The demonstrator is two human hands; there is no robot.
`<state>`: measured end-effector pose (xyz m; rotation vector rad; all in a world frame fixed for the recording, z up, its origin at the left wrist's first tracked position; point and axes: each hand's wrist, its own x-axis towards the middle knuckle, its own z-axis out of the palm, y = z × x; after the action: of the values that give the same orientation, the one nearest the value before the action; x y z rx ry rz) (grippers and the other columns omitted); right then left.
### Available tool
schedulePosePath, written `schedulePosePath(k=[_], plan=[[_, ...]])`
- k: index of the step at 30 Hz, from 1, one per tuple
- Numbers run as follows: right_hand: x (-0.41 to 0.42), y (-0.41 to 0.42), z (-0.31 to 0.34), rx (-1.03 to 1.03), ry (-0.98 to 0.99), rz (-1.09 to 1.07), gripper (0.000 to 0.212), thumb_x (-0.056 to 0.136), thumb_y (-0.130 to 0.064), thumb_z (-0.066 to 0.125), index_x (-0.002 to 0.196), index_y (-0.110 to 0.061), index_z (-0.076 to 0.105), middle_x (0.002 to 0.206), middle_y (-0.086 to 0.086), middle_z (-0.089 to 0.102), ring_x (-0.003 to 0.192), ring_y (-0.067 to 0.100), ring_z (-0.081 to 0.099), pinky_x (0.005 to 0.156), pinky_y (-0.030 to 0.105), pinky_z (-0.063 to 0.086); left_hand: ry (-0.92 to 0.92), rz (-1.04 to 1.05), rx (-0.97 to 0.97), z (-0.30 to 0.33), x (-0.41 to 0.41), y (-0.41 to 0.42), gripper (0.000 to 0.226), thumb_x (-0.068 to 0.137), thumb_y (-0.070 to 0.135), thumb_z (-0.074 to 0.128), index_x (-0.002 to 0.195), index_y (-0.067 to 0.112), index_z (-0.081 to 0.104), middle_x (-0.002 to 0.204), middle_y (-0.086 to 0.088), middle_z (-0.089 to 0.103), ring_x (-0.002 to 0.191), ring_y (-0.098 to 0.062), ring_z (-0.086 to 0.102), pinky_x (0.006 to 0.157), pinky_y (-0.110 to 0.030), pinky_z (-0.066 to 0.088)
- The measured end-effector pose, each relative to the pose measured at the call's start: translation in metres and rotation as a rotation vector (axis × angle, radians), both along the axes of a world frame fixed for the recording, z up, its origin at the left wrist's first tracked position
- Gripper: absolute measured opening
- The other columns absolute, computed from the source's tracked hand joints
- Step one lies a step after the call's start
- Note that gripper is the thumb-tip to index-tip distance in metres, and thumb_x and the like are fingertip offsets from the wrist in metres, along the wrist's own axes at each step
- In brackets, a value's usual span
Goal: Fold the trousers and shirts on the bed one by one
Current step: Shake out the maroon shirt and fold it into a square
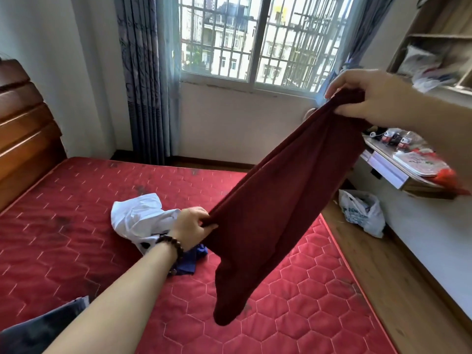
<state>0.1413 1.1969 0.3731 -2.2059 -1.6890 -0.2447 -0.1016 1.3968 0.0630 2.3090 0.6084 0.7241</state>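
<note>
Two garments: white shirt (139, 217) and blue cloth (189, 261) are left crumpled on mattress (76, 226).
Maroon trousers (275, 205): pinched by left hand (191, 226) and right hand (367, 95), held aloft.

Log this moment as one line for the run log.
left hand: grips maroon garment | right hand: holds its other end, raised | white garment: unfolded on mattress

Bright daylight from the window (255, 39), right hand (367, 98) motion-blurred, edges warped

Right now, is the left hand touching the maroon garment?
Touching. The head view shows the left hand pinching a bunched edge of the maroon garment, its fingers curled round the cloth; the right hand holds the other end up.
</note>
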Motion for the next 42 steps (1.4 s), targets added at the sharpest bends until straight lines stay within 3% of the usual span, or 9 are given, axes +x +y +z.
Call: schedulePosePath(k=[3,8,12,15,20,25,31,36,42], plan=[[0.012,-0.026,-0.009,-0.015,-0.035,-0.028,0.028,0.083,-0.008,0.069,0.103,-0.026,0.062,0.099,0.002,0.066,0.091,0.022,0.059,0.084,0.032,0.044,-0.130,0.148,-0.001,0.027,-0.024,0.015,0.012,0.070,0.007,0.082,0.069,0.000,0.072,0.072,-0.010,0.065,0.067,-0.026,0.060,0.064,-0.032,0.047],[0.022,-0.076,-0.031,0.080,-0.048,-0.041,0.027,0.081,-0.005,0.071,0.104,-0.019,0.069,0.088,-0.007,0.065,0.077,0.009,0.057,0.070,-0.002,0.033,-0.330,0.252,0.057,0.082,-0.057,0.017,0.020,0.072,0.008,0.081,0.066,0.021,0.068,0.072,0.011,0.063,0.066,0.006,0.057,0.064,-0.005,0.040],[0.025,-0.122,-0.062,0.236,-0.039,-0.079,0.020,0.079,0.000,0.070,0.095,-0.013,0.071,0.089,0.000,0.068,0.086,0.020,0.061,0.081,0.025,0.041,-0.234,0.187,0.091,0.099,-0.067,-0.025,0.016,0.073,0.006,0.080,0.071,0.019,0.071,0.076,0.009,0.064,0.072,-0.008,0.061,0.071,-0.025,0.049],[0.029,-0.166,-0.090,0.084,-0.063,-0.077,0.017,0.076,0.002,0.073,0.090,-0.006,0.071,0.085,0.006,0.068,0.085,0.026,0.063,0.075,0.021,0.034,-0.087,0.154,0.105,0.093,-0.073,-0.079,0.015,0.070,0.001,0.081,0.071,0.011,0.070,0.077,-0.009,0.064,0.073,-0.028,0.061,0.072,-0.038,0.049],[0.022,-0.255,-0.105,0.194,0.076,-0.053,0.017,0.077,-0.001,0.073,0.089,-0.012,0.070,0.083,0.004,0.067,0.079,0.019,0.060,0.075,0.025,0.039,-0.115,0.168,0.029,0.086,-0.099,-0.175,0.025,0.074,0.003,0.079,0.068,0.024,0.067,0.073,0.001,0.066,0.064,-0.002,0.057,0.067,-0.016,0.046],[0.005,-0.330,-0.109,0.319,0.443,0.001,0.021,0.077,-0.002,0.075,0.096,-0.009,0.069,0.087,0.004,0.068,0.072,0.004,0.060,0.067,0.008,0.044,-0.161,0.158,-0.227,0.086,-0.131,-0.259,0.012,0.077,0.001,0.076,0.076,0.013,0.072,0.067,0.007,0.070,0.062,-0.002,0.062,0.061,-0.014,0.049],[0.000,-0.363,-0.111,0.407,0.702,-0.038,0.015,0.075,-0.007,0.072,0.081,-0.021,0.071,0.079,0.009,0.065,0.071,0.027,0.058,0.069,0.042,0.049,-0.228,0.213,-0.324,0.090,-0.151,-0.301,0.019,0.075,-0.002,0.075,0.072,0.011,0.062,0.060,0.013,0.065,0.055,0.002,0.058,0.056,-0.009,0.047],[0.004,-0.349,-0.119,0.422,0.697,-0.116,0.014,0.068,-0.016,0.070,0.079,-0.023,0.070,0.070,0.001,0.061,0.063,0.022,0.053,0.058,0.033,0.044,-0.249,0.262,-0.418,0.078,-0.150,-0.299,0.021,0.077,-0.004,0.073,0.072,0.012,0.060,0.071,0.000,0.064,0.061,-0.007,0.058,0.060,-0.015,0.050],[0.032,-0.300,-0.166,0.276,0.557,-0.141,0.015,0.079,-0.013,0.070,0.093,-0.017,0.072,0.077,-0.002,0.064,0.058,-0.007,0.056,0.051,0.001,0.038,-0.204,0.321,-0.522,0.022,-0.122,-0.277,0.025,0.073,-0.008,0.074,0.068,0.012,0.059,0.076,0.000,0.065,0.063,-0.005,0.058,0.061,-0.014,0.050]])
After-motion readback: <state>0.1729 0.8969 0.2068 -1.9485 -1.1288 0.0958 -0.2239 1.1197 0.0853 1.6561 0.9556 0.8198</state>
